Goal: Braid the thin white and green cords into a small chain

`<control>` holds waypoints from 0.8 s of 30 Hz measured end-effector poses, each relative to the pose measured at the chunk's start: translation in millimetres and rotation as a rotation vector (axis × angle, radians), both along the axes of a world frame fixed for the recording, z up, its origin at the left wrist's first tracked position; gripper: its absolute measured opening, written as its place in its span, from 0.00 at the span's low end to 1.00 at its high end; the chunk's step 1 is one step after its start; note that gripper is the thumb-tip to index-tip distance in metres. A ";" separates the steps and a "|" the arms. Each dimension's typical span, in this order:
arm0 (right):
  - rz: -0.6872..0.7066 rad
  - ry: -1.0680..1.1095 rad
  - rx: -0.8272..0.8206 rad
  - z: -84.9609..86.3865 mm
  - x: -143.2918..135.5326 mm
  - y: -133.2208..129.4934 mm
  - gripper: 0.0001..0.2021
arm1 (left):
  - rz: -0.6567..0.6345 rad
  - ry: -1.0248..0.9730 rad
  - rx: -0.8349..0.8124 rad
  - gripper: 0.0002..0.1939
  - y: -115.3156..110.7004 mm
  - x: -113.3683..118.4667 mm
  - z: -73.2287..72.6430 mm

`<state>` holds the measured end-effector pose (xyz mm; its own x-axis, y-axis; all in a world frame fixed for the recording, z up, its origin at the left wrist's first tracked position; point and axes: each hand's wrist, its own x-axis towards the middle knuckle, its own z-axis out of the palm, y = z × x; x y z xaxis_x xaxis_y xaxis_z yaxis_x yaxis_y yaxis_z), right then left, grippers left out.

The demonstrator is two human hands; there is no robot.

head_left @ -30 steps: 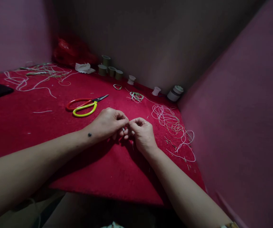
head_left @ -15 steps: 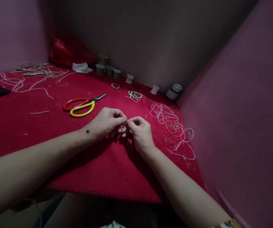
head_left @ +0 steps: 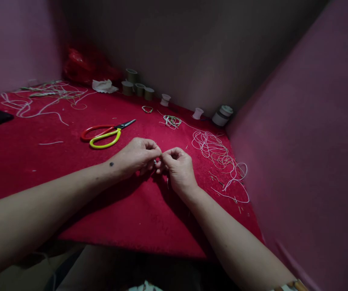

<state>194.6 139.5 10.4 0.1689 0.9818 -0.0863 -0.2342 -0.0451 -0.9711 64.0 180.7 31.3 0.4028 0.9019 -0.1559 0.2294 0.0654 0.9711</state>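
Small pale piece [head_left: 155, 161]: located between the two hands, just above the worktop [head_left: 116, 226]. We see the left hand [head_left: 136, 155] and right hand [head_left: 181, 167] meeting at the fingertips, thumb pressed to forefinger on each, apparently pinching the piece or its cord; the exact contact is hidden. We judge the two close pinches suit something this fine, keeping it steady and taut from both sides. The other fingers curl beneath, perhaps as support.

Appearance: tiny, whitish, slightly lumpy; knot or bead, we cannot tell. A thin thread end [head_left: 167, 184] shows below the right hand.

Near surroundings: scissors [head_left: 118, 130] lie beyond the left wrist, handles to the left, blades pointing away; we suppose they are kept there for easy reach. Farther back, a small cord ring [head_left: 147, 112] and a coiled bundle [head_left: 172, 122]. To the right, a loose pale tangle [head_left: 211, 145] and scattered clippings [head_left: 218, 180], presumably set aside to leave elbow room.

Far edge: green spools [head_left: 148, 94], two pale spools [head_left: 165, 100] and a lidded jar [head_left: 222, 116] stand along the wall.
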 end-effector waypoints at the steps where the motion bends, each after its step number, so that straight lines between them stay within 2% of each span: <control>1: 0.000 -0.004 0.005 -0.2 0.2 0.2 0.06 | -0.004 0.003 -0.003 0.08 0.5 -0.3 -0.2; 15: 0.036 -0.048 0.085 -2.1 2.5 1.1 0.07 | -0.035 -0.077 -0.143 0.07 1.0 -2.3 3.6; 19: 0.045 0.012 0.107 -1.9 3.5 1.3 0.08 | -0.026 -0.079 -0.102 0.05 0.3 -3.1 4.7; 24: 0.061 0.048 0.113 -1.6 4.7 0.0 0.08 | 0.020 -0.003 0.026 0.06 -2.6 -0.6 5.7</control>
